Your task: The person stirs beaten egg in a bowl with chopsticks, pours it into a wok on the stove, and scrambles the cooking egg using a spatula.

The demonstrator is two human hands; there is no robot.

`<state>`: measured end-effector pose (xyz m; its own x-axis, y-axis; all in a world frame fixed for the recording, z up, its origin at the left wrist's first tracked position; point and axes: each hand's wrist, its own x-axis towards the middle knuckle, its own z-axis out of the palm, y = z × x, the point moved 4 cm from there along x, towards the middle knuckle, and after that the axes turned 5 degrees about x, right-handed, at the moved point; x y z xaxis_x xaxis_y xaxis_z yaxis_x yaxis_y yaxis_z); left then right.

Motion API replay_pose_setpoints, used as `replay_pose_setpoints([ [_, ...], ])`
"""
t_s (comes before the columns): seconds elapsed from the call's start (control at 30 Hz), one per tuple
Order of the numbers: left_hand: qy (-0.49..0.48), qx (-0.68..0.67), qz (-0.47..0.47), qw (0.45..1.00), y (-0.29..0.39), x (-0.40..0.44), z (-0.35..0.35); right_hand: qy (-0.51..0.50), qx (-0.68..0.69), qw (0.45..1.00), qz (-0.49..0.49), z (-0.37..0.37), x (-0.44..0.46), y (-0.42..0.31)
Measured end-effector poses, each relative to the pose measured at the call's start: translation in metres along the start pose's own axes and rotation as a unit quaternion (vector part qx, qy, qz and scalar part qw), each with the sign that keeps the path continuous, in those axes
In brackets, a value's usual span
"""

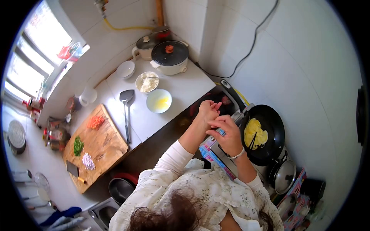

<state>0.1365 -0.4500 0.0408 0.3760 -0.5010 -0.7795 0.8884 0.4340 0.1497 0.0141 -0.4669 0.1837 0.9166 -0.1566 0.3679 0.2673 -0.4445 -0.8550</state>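
My left hand [210, 111] is raised in front of the stove, fingers loosely bent and slightly apart, holding nothing that I can see. Close beside its wrist is my right hand [227, 135], fingers bent and spread, also without anything visible in it. Whether the two hands touch, I cannot tell. To the right, a black frying pan [274, 123] holds yellow cooked egg [254, 130]. Dark thin sticks like chopsticks [252, 142] rest on the egg. The pan's handle [232, 92] points up and left.
A cutting board [104, 154] carries chopped orange, green and pale purple heaps plus a cleaver [72, 168]. Nearby lie a spatula [126, 111], a bowl with yellow residue [158, 101] and a rice bowl [147, 82]. A lidded pot [169, 61] stands behind. A lidded pan [284, 177] sits right.
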Motion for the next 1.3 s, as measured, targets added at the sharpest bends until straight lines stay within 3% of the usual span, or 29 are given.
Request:
replay_pose_setpoints([
  [0.2,0.068,-0.045,0.037,0.996,0.023,-0.013,-0.045,-0.082,-0.048,0.99,-0.103,0.048,0.001,0.009],
  [0.3,0.094,-0.077,0.067,0.99,0.033,-0.008,-0.066,-0.094,0.004,0.986,-0.138,0.062,-0.009,0.001],
  [0.4,0.117,-0.091,0.098,0.984,0.042,-0.009,-0.082,-0.077,0.074,0.991,-0.086,0.076,-0.009,-0.008],
  [0.6,0.181,-0.069,0.167,0.967,0.048,-0.031,-0.096,-0.159,0.058,0.984,-0.056,0.096,-0.01,-0.021],
  [0.9,0.199,-0.074,0.165,0.963,0.049,-0.042,-0.123,-0.192,-0.021,0.957,-0.215,0.119,-0.02,-0.035],
  [0.97,0.175,-0.083,0.145,0.97,0.056,-0.051,-0.129,-0.226,0.135,0.958,-0.113,0.122,-0.029,-0.027],
  [1.03,0.194,-0.132,0.178,0.956,0.076,-0.042,-0.15,-0.274,0.286,0.918,0.015,0.128,-0.041,-0.007],
  [1.13,0.21,-0.189,0.223,0.933,0.09,-0.058,-0.184,-0.26,0.381,0.885,0.065,0.138,-0.048,-0.014],
  [1.27,0.246,-0.235,0.237,0.91,0.087,-0.107,-0.237,-0.264,0.278,0.914,-0.129,0.176,-0.059,-0.044],
  [1.3,0.257,-0.236,0.247,0.904,0.084,-0.118,-0.257,-0.268,0.214,0.909,-0.236,0.187,-0.062,-0.062],
])
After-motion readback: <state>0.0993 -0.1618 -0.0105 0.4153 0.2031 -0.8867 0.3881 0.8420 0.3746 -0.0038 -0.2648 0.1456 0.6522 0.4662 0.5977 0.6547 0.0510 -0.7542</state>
